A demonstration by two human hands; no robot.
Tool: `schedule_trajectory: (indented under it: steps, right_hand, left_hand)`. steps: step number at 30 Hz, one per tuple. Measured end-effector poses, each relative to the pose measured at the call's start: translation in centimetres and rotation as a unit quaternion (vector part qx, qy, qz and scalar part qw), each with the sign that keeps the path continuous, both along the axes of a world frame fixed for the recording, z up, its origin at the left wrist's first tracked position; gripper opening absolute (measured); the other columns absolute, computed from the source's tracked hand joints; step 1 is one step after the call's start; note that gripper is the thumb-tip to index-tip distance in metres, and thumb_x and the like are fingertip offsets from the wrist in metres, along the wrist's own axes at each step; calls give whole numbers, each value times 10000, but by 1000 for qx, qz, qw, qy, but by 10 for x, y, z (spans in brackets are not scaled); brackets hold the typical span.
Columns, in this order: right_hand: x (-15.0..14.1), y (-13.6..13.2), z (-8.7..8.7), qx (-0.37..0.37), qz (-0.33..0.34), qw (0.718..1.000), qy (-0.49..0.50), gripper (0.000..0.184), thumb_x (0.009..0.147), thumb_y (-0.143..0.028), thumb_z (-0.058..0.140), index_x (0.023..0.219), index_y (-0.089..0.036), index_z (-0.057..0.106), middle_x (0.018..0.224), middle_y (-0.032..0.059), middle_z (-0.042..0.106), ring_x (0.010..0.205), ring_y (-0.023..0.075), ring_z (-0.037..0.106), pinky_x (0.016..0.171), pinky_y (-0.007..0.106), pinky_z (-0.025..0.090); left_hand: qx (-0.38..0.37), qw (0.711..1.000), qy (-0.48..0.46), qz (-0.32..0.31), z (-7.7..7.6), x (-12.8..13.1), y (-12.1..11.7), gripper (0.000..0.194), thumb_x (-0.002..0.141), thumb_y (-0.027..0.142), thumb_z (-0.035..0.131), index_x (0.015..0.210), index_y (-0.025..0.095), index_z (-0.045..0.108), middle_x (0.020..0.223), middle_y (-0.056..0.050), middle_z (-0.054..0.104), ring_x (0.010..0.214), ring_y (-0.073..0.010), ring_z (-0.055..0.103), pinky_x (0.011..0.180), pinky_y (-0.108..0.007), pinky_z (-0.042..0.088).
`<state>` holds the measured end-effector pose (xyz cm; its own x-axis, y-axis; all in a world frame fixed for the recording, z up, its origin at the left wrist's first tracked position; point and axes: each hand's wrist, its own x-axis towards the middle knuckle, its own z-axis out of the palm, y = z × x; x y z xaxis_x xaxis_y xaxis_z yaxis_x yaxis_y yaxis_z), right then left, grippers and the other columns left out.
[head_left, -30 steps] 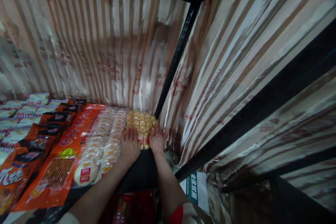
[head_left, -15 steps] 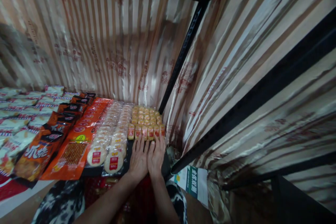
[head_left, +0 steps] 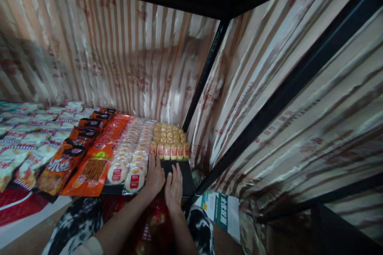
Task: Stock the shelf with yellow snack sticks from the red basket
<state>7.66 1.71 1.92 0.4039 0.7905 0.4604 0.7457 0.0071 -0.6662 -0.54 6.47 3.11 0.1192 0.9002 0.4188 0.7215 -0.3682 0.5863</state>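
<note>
Yellow packets (head_left: 166, 151) stood in rows; the right hand (head_left: 174, 189) had withdrawn from them, the left hand (head_left: 156, 177) had shifted to their left end, fingers of both outstretched.

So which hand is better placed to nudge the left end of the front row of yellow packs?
Probably your left hand: its fingertips are at that end of the front row, while your right hand sits short of it, over the black shelf.

Striped sheeting (head_left: 143, 59) (creased, faintly shiny) behind a black post (head_left: 204, 75).
</note>
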Motion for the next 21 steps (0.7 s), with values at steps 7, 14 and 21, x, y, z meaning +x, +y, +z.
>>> schedule_trajectory:
  steps: [7,14,21]
  right_hand:
    - [10,26,18,-72,-32,994,-72,542,918,-362,229,1364,-110,403,1495,126,247,1397,265,92,1050,480,285]
    - [16,37,27,-177,-33,978,-109,513,919,-309,247,1399,-156,345,1518,100,186,1403,249,72,1046,444,291]
    - [12,36,31,-210,-40,969,-122,522,926,-319,258,1432,-191,258,1536,64,113,1409,230,37,1060,416,269]
  left_hand:
    - [41,999,28,4,0,7,18,578,807,119,351,1355,-50,276,1482,-250,177,1391,-290,-30,1120,-492,203]
    - [31,999,19,8,-21,14,26,550,841,176,354,1364,12,304,1482,-208,225,1397,-291,52,1108,-504,228]
    - [48,998,27,24,-12,10,19,567,840,167,369,1389,52,283,1509,-181,157,1406,-267,18,1106,-495,213]
